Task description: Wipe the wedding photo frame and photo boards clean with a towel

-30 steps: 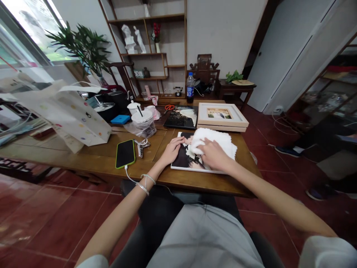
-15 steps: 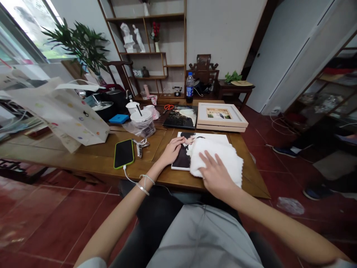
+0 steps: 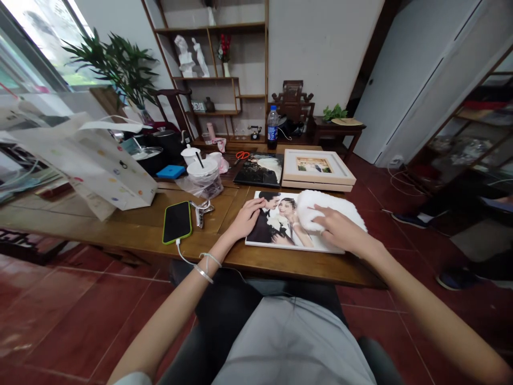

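Note:
A flat wedding photo panel lies on the wooden table in front of me. Across its left edge rests my left hand, fingers stretched out over the surface and gripping nothing. My right hand presses a fluffy white cloth against the panel's upper right part, its fingers sunk into the cloth. The cloth hides that side of the panel and hangs past its right edge. Left of my left hand lie a phone in a green case, with a white cable plugged in, and a crumpled silvery item.
Behind the panel are a dark photo panel, a stack of white frames, orange-handled scissors and a bottle. To the left stand a lidded cup, a blue box and a paper bag. Another person's foot shows at right.
My right hand has slid the cloth right and away from me across the panel, bunching it and uncovering more of the picture. My left hand has stayed in place.

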### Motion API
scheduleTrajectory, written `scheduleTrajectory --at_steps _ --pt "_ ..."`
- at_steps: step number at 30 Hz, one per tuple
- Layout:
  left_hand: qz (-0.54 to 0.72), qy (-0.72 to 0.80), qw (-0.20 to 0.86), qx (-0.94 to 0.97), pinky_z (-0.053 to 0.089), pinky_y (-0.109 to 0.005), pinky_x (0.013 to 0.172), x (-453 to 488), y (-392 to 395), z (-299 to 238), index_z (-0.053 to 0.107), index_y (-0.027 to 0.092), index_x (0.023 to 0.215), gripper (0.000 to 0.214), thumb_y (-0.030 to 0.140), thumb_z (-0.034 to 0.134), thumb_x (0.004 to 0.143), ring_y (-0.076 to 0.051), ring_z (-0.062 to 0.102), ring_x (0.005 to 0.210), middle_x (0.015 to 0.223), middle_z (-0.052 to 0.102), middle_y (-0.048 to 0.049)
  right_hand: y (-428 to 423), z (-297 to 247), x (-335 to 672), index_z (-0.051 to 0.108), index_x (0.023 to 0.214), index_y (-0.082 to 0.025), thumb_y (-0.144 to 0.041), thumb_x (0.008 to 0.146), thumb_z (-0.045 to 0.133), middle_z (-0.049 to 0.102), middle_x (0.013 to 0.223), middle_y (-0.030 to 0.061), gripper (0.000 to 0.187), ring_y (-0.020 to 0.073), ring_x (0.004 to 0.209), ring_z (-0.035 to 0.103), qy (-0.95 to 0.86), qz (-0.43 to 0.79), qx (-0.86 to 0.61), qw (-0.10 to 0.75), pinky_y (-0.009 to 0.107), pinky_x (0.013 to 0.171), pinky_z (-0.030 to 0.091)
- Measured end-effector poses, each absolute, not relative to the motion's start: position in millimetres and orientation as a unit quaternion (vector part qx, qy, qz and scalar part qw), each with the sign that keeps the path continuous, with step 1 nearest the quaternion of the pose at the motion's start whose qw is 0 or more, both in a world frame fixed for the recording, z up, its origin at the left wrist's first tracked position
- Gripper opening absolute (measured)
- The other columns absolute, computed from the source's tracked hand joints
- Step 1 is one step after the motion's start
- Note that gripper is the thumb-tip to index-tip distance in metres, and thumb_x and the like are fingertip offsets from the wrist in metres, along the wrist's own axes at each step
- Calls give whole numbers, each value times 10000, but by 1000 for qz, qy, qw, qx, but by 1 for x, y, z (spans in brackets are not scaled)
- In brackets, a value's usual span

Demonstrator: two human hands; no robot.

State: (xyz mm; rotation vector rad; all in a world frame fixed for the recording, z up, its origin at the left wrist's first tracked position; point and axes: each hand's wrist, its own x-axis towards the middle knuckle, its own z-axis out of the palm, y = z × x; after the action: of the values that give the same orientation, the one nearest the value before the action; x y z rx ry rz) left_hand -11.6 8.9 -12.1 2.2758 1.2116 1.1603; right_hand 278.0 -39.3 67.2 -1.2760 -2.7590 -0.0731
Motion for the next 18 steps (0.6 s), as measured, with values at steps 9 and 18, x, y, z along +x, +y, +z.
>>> scheduleTrajectory --at_steps 9,18 --pt "400 417 157 801 324 -434 1058 -13 9 -12 593 194 1136 326 192 371 897 -192 439 1223 1278 536 -92 21 61 238 609 1090 -181 -66 683 431 533 1270 133 459 275 1278 347 -922 -15 -380 74 530 1001 247" --pt "398 433 152 795 335 -432 1052 -10 9 -10 602 191 1116 319 164 390 878 -197 457 1206 1265 548 -84 -52 59 239 624 1026 -156 -51 640 451 446 1349 168 435 261 1311 295 -941 19 -329 79 542 1057 157"
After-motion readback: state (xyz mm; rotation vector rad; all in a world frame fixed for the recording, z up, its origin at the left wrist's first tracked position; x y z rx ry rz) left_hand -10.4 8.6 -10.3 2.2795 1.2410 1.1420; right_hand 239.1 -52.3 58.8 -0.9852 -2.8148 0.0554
